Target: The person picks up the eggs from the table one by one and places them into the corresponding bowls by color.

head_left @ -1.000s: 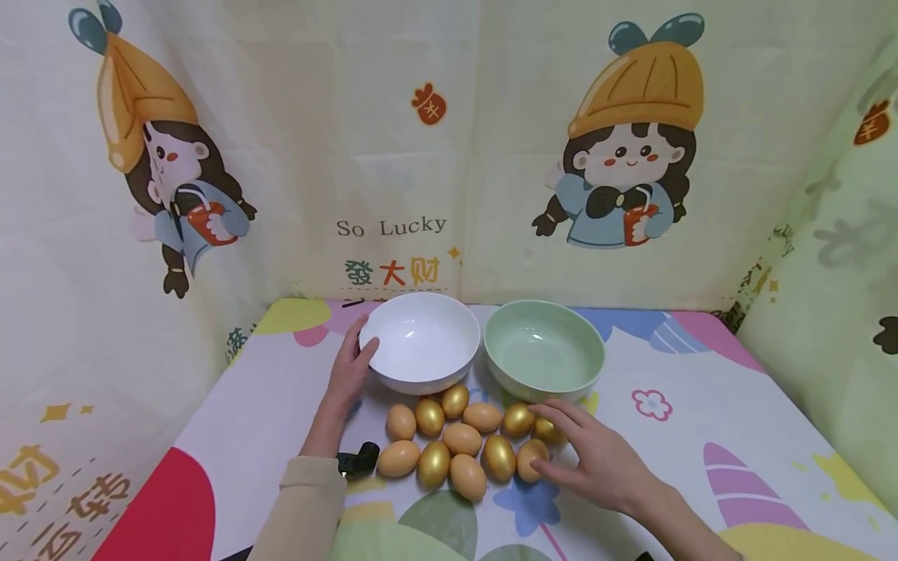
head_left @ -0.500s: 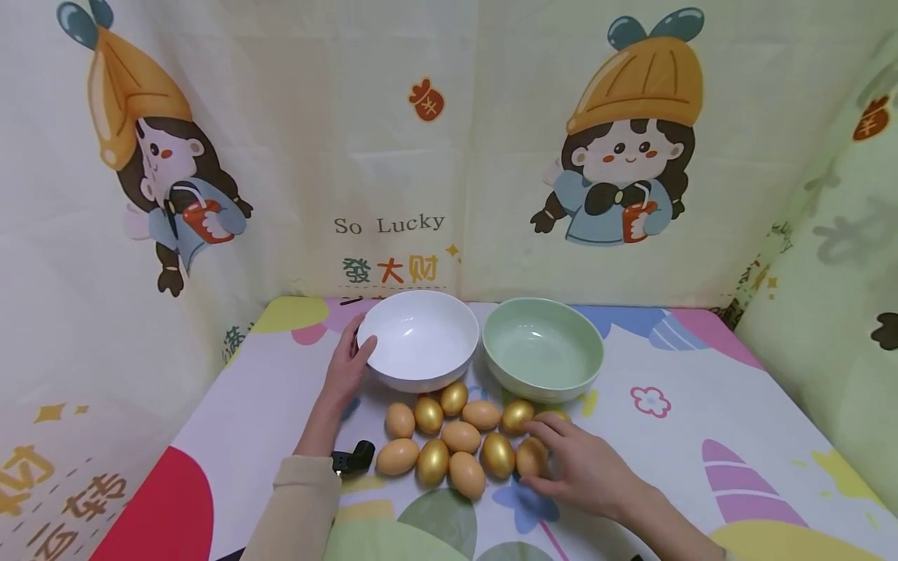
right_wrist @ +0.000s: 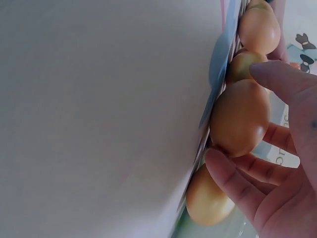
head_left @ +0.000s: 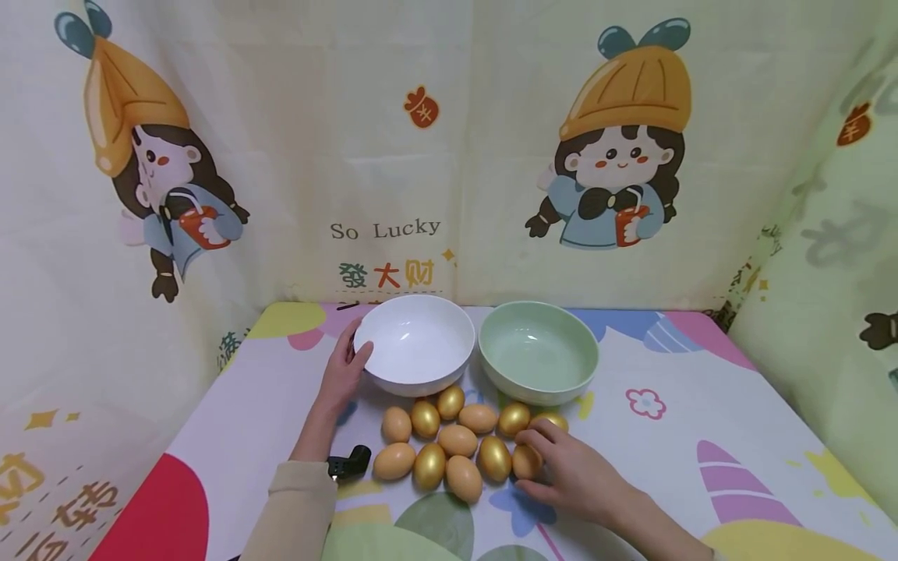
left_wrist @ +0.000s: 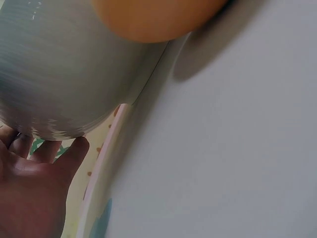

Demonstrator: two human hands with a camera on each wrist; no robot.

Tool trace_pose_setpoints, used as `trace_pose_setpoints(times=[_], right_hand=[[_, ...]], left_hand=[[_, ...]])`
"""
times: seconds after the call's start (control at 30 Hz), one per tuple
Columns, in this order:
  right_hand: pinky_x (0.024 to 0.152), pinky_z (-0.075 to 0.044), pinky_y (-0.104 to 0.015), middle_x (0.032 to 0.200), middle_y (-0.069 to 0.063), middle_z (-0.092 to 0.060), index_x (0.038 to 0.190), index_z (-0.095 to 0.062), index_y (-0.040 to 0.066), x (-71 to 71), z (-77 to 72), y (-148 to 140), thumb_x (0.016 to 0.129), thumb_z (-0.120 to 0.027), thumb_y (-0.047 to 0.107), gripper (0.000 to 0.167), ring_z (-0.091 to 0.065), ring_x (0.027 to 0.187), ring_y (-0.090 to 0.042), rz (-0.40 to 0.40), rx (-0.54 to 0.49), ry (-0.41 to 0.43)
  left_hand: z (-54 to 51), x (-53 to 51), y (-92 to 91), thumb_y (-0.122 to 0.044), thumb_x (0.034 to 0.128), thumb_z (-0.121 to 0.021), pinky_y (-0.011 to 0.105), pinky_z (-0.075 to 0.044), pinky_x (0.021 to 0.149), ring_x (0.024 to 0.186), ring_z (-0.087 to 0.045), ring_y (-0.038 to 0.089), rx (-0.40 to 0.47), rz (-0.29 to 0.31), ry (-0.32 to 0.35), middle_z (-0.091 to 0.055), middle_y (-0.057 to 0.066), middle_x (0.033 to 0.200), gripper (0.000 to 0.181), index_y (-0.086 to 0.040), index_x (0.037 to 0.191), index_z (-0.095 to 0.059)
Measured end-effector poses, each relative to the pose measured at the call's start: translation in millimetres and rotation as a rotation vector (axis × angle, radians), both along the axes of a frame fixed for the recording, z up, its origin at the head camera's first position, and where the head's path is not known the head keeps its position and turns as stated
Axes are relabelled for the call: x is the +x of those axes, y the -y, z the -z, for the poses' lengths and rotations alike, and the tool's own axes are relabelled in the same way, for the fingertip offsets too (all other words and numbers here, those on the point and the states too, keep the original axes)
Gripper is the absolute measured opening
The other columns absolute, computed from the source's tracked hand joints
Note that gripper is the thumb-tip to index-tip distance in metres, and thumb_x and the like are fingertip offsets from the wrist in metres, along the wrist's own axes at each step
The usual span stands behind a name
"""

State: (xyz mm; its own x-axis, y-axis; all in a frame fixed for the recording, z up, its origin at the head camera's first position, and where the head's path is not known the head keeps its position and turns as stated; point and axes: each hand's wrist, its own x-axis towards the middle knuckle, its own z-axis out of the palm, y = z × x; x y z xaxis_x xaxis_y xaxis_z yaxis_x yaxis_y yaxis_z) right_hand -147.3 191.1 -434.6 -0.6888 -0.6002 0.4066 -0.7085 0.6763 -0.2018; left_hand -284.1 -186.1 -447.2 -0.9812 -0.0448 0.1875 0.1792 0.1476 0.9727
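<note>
My left hand (head_left: 343, 372) holds the left side of a white bowl (head_left: 415, 343), its thumb over the rim. In the left wrist view, fingertips touch the bowl's outer wall (left_wrist: 64, 74). My right hand (head_left: 578, 474) has thumb and fingers round a brown egg (head_left: 525, 462) at the right end of the front eggs. The right wrist view shows that brown egg (right_wrist: 240, 119) between thumb and fingers, resting on the table. A golden egg (head_left: 551, 421) lies just behind the right hand, partly hidden by it.
A pale green bowl (head_left: 539, 351) stands right of the white one. Several brown and golden eggs, including a golden egg (head_left: 495, 458) beside the gripped one, lie close together before the bowls. A patterned cloth covers the table (head_left: 631, 452); a printed curtain (head_left: 463, 195) hangs behind.
My right hand has come down and forward slightly, and its thumb and fingers have drawn in round the brown egg. The left hand stays on the white bowl.
</note>
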Motion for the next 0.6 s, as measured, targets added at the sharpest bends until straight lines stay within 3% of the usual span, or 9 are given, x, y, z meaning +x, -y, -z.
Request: trace_pose_setpoints(times=[0.17,0.6], right_hand=[[0.069,-0.055,-0.031,0.114,0.002,-0.056,0.117,-0.064,0.013,-0.7,1.2,1.4,0.077,-0.087,0.033,0.050,-0.056,0.086,-0.009,0.005,0.004,0.021],[0.064,-0.052,-0.029,0.111,-0.002,-0.055,0.116,-0.064,0.015,0.8,-0.1,2.4,0.078,-0.086,0.025,0.046,-0.054,0.081,-0.009,-0.016,-0.017,0.032]], left_hand=[[1.5,-0.4,1.7,-0.028,0.1059,-0.054,0.038,-0.020,0.120,0.151,-0.020,0.023,-0.020,-0.012,0.020,-0.024,0.009,0.165,0.063,-0.013,0.161,-0.027],[0.8,0.6,-0.4,-0.022,0.1057,-0.054,0.040,-0.021,0.120,0.151,-0.020,0.027,0.009,0.000,0.013,-0.023,0.013,0.165,0.063,-0.008,0.160,-0.025]])
